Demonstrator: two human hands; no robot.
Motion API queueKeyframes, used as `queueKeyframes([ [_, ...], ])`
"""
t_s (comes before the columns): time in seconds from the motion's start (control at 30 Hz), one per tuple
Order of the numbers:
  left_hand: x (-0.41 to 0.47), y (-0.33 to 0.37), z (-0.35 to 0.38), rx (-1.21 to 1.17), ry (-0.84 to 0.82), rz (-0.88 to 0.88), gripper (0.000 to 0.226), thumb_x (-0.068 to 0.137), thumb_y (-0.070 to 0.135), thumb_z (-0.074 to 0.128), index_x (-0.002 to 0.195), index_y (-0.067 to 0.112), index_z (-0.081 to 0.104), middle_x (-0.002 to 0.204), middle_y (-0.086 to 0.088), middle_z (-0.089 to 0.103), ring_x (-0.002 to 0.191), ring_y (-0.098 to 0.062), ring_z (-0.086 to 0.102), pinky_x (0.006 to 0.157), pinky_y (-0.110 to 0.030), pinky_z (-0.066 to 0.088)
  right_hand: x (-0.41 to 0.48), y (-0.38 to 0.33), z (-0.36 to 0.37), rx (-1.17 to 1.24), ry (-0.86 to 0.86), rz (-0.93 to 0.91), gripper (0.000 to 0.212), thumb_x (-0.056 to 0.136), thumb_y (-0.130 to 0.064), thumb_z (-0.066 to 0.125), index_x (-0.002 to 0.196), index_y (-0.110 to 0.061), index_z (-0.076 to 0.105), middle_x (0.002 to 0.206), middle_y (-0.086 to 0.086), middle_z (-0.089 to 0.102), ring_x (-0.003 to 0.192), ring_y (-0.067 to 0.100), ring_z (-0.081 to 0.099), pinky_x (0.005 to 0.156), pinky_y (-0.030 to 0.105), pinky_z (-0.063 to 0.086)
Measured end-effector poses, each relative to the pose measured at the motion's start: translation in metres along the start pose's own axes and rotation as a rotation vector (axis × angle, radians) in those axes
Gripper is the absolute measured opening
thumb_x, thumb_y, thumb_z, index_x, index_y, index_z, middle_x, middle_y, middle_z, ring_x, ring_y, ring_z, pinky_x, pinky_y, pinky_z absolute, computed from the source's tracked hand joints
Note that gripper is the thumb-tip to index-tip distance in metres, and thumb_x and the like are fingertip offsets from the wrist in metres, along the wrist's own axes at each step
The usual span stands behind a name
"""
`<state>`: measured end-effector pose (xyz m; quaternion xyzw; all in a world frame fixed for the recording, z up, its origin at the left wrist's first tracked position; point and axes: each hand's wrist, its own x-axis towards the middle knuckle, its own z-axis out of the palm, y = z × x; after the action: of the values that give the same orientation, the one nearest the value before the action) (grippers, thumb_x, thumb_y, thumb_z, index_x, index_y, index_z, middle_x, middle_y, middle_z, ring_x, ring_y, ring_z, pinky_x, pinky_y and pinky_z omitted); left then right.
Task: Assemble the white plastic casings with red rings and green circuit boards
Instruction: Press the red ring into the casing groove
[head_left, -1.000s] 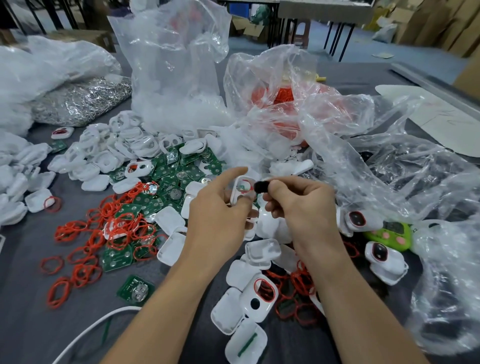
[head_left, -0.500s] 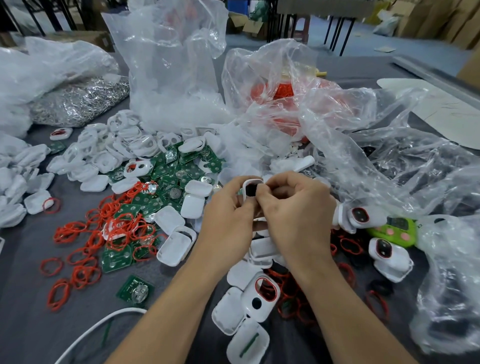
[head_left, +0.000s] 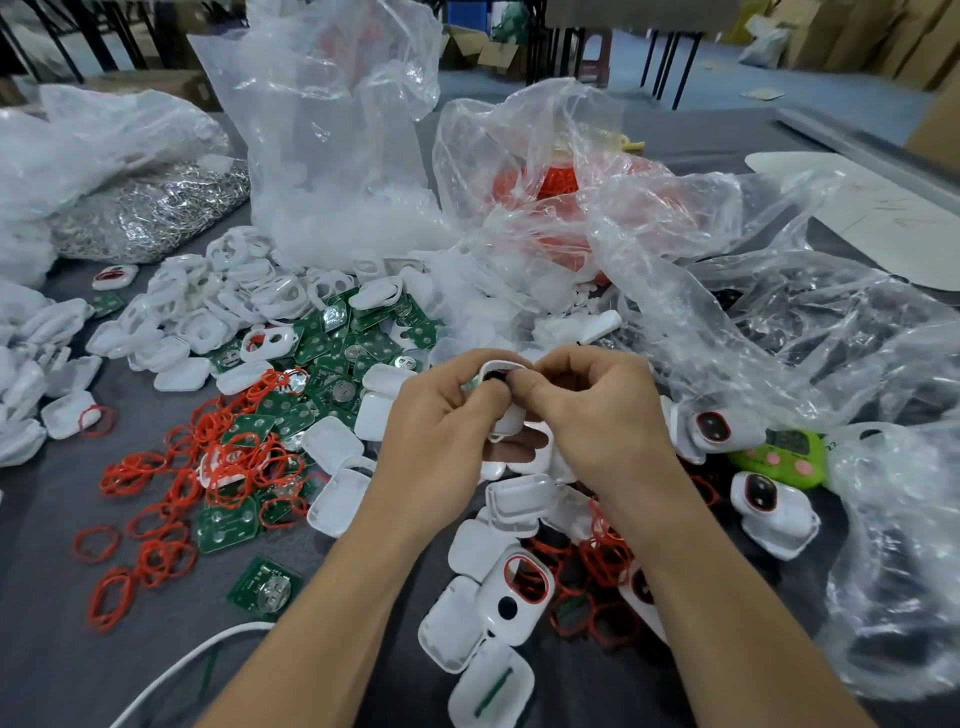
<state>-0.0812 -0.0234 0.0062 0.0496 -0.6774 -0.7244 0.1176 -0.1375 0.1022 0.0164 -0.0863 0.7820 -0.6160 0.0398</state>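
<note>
Bare hands — two, the left hand (head_left: 441, 431) and the right hand (head_left: 597, 415), pinching one white plastic casing (head_left: 498, 369) between them.
Thin red rubber rings (head_left: 156, 519), loose: dozens, too tangled for an exact count.
Square green circuit boards (head_left: 265, 587): well over a dozen, most in one heap.
Open white plastic casing shells (head_left: 332, 499): several dozen.
White casing fronts with a red ring fitted (head_left: 522, 587): at least three.
Closed white casings with a dark round window (head_left: 711, 428) — two seen clearly.
Lime-green plastic gadget with pink buttons (head_left: 779, 460): one.
Clear plastic bags (head_left: 332, 130): at least five.
White cable (head_left: 208, 646): one.
</note>
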Motion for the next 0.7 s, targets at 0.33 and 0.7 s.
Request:
queueKeyframes([
  [0.33, 0.014, 0.014, -0.016, -0.177, 0.436, -0.113, 0.027, 0.101, -0.001, 0.045, 0.093, 0.008, 0.069, 0.059, -0.010, 0.068, 0.041, -0.018, 0.059, 0.039, -0.022, 0.047, 0.002, 0.004, -0.014, -0.230, 0.036, -0.165, 0.018, 0.086, -0.022, 0.075, 0.069, -0.025, 0.076, 0.057, -0.012, 0.066, 0.052, 0.006, 0.056, 0.052, 0.014, 0.044],
  [0.7, 0.013, 0.029, -0.043, -0.505, 0.522, -0.224, 0.020, 0.101, 0.006, 0.047, 0.092, 0.008, 0.064, 0.057, -0.002, 0.064, 0.039, -0.009, 0.043, 0.036, -0.015, 0.031, -0.006, -0.014, -0.009, -0.703, 0.026, -0.284, 0.012, 0.088, -0.019, 0.075, 0.088, -0.029, 0.081, 0.081, -0.010, 0.067, 0.086, 0.018, 0.058, 0.094, 0.040, 0.048],
])
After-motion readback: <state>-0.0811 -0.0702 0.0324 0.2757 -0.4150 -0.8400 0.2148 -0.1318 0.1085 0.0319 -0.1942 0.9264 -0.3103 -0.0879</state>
